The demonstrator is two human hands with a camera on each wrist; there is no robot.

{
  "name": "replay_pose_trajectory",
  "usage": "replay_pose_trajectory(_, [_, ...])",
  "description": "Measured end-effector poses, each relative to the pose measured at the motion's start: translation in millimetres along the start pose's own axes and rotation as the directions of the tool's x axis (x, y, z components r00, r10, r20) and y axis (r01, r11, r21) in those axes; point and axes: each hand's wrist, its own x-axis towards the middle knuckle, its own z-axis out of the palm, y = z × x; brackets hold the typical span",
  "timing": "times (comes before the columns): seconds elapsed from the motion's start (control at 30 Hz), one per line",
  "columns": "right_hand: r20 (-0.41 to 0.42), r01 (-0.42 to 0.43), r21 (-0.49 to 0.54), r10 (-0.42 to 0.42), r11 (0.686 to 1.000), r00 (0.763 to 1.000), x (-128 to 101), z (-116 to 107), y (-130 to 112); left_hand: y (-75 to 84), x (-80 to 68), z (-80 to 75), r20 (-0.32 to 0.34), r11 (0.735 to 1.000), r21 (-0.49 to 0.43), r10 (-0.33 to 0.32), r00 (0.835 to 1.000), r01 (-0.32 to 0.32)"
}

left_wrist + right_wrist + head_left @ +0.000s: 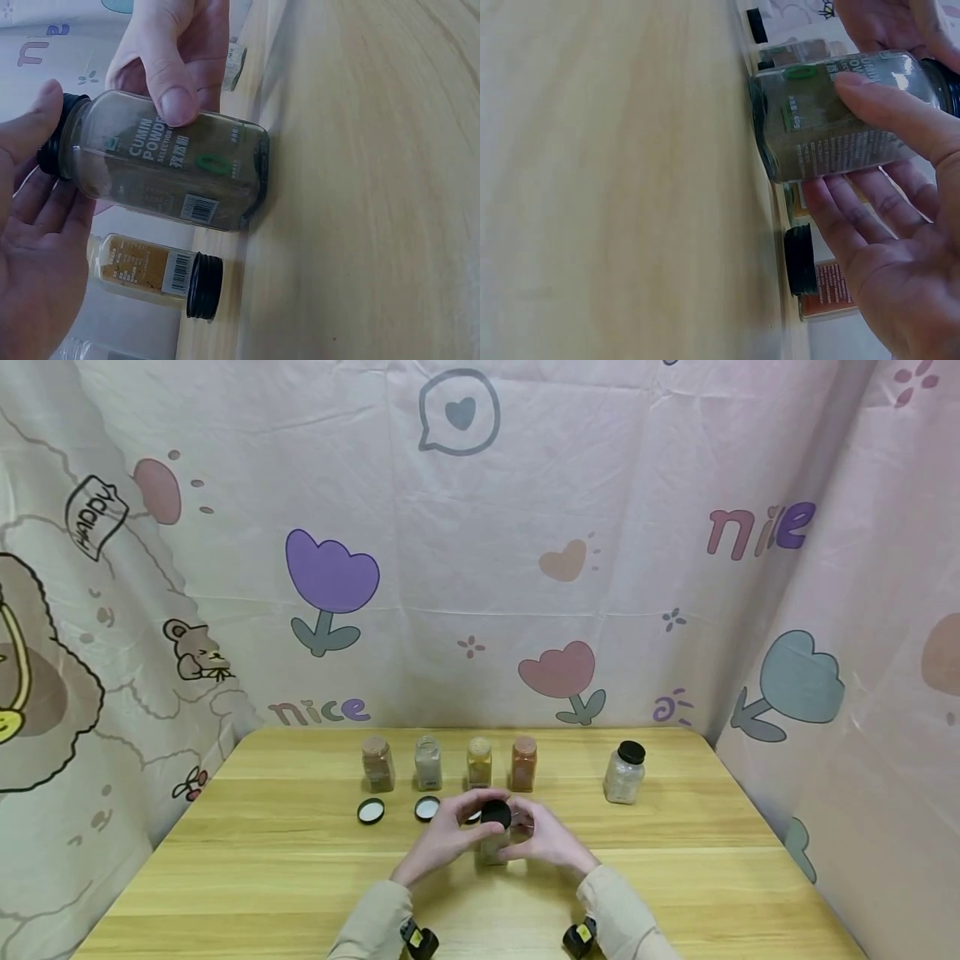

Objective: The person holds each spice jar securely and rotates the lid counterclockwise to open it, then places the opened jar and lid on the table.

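Note:
A glass jar of cumin powder [172,161] stands upright near the front middle of the table. Its black lid [495,812] is on, and my left hand [453,837] grips that lid between thumb and fingers. Lower down, my right hand [546,839] holds the jar's body, the thumb [877,101] pressed across the label and the fingers around the other side. In the head view both hands hide much of the jar. Close behind it, a loose black lid [204,289] shows beside the jar of yellow powder [479,764].
Lidless jars of brown powder [378,766], pale contents [428,765] and orange-red powder [524,765] share the back row with the yellow one. Upturned lids [371,811] lie before them. At the back right stands a black-capped jar [624,777] of white contents. A printed curtain [465,527] hangs behind.

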Motion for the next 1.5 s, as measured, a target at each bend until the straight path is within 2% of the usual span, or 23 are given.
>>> replay_pose_trajectory(0.2, [-0.020,0.028,-0.002,-0.028,1.000,0.999,-0.4,1.2,0.5,0.3,-0.1,2.5,-0.017,0.997,0.062,0.046,0.999,-0.045])
replay_pose_trajectory(0.3, [-0.030,0.035,-0.019,-0.035,0.999,0.999,-0.6,1.2,0.8,0.4,0.2,3.4,-0.029,0.988,0.125,0.095,0.995,-0.091])
replay_pose_trajectory(0.37, [-0.039,0.035,-0.037,-0.036,0.999,0.999,-0.5,1.2,1.0,-0.2,0.3,3.6,-0.037,0.976,0.176,0.137,0.990,-0.129])
replay_pose_trajectory(0.53, [-0.053,0.036,-0.066,-0.040,0.997,0.998,-0.7,1.4,1.9,-3.5,1.5,3.4,-0.043,0.924,0.308,0.251,0.967,-0.226])
replay_pose_trajectory(0.63, [-0.052,0.048,-0.071,-0.051,0.996,0.997,-1.4,1.6,2.8,-5.5,1.9,3.6,-0.043,0.905,0.339,0.290,0.956,-0.259])
replay_pose_trajectory(1.17, [-0.054,0.088,-0.103,-0.094,0.991,0.994,-1.2,1.5,2.5,0.3,2.5,7.6,-0.065,0.870,0.373,0.371,0.926,-0.323])
replay_pose_trajectory(1.33, [-0.060,0.089,-0.106,-0.096,0.990,0.994,-1.6,2.1,1.1,0.4,1.1,8.9,-0.071,0.865,0.385,0.376,0.924,-0.322])
replay_pose_trajectory(1.5, [-0.071,0.092,-0.132,-0.102,0.987,0.992,-2.1,2.6,0.0,0.0,0.6,9.9,-0.075,0.869,0.392,0.358,0.931,-0.302])
